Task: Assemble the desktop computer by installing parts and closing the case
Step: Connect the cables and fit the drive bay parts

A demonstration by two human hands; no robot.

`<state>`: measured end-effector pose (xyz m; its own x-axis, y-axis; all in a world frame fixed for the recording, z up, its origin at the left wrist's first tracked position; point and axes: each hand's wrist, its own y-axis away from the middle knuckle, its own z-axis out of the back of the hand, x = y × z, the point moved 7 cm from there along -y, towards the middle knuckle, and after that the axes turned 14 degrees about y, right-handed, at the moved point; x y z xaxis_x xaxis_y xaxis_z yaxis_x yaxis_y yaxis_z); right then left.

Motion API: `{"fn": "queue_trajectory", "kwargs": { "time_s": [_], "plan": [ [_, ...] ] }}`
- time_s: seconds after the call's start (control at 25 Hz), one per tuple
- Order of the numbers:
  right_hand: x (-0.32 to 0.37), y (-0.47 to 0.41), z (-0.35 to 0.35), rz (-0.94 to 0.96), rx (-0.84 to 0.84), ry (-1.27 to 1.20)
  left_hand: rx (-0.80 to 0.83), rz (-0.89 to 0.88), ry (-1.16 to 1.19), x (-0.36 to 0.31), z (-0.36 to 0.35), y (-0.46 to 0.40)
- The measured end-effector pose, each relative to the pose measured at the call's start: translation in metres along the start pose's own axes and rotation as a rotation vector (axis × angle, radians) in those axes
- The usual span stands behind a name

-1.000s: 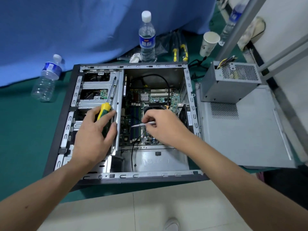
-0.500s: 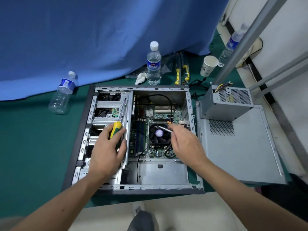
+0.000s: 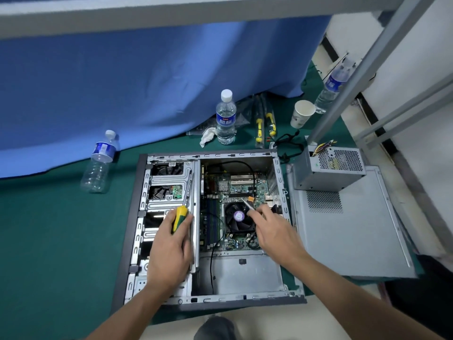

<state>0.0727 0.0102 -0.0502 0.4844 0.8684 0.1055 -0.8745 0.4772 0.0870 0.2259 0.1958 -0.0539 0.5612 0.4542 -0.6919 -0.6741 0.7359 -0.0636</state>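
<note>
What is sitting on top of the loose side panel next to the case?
The power supply sits on the side panel's far end. Whatever lies beneath the panel is hidden.

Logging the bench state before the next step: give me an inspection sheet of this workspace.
Surface: green mat.
Job's things: open computer case lying flat; power supply on detached side panel.
Clutter: three water bottles, paper cup, crumpled tissue, packaged yellow tools.
Hands: left hand grips screwdriver; right hand pinches thin metal tool over CPU fan.
Cables: black cable loops inside case.
Surroundings: blue cloth, metal frame.
</note>
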Motion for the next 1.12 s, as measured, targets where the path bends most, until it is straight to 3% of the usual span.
{"fn": "queue_trajectory", "kwargs": {
  "time_s": [0.16,0.4,0.6,0.68,0.8,0.84,0.92,1.0,1.12],
  "plan": [
    [-0.002,-0.001,-0.001,-0.004,0.004,-0.021,0.037,0.036,-0.012,0.004,-0.002,0.002],
    [-0.012,-0.001,0.0,-0.032,-0.062,-0.189,-0.152,0.079,0.018,0.003,0.006,-0.036],
    [-0.022,0.001,0.011,-0.099,-0.155,-0.449,-0.17,0.034,-0.024,0.006,-0.01,-0.049],
    [-0.034,0.004,0.018,-0.218,-0.197,-0.714,-0.185,0.011,-0.031,0.006,-0.01,-0.047],
    [-0.085,0.012,0.011,-0.606,-0.304,-1.066,-0.191,0.01,-0.053,0.006,-0.008,-0.048],
    [-0.103,0.018,0.0,-0.735,-0.26,-1.05,-0.187,0.03,-0.062,0.007,-0.008,-0.049],
    [-0.127,0.032,-0.035,-0.881,0.011,-0.911,-0.179,0.066,-0.086,0.01,-0.009,-0.047],
    [-0.128,0.043,-0.071,-0.886,0.286,-0.836,-0.172,0.065,-0.101,0.008,-0.009,-0.048],
    [-0.118,0.049,-0.103,-0.83,0.439,-0.745,-0.168,0.103,-0.11,0.007,-0.01,-0.049]
  ]
}}
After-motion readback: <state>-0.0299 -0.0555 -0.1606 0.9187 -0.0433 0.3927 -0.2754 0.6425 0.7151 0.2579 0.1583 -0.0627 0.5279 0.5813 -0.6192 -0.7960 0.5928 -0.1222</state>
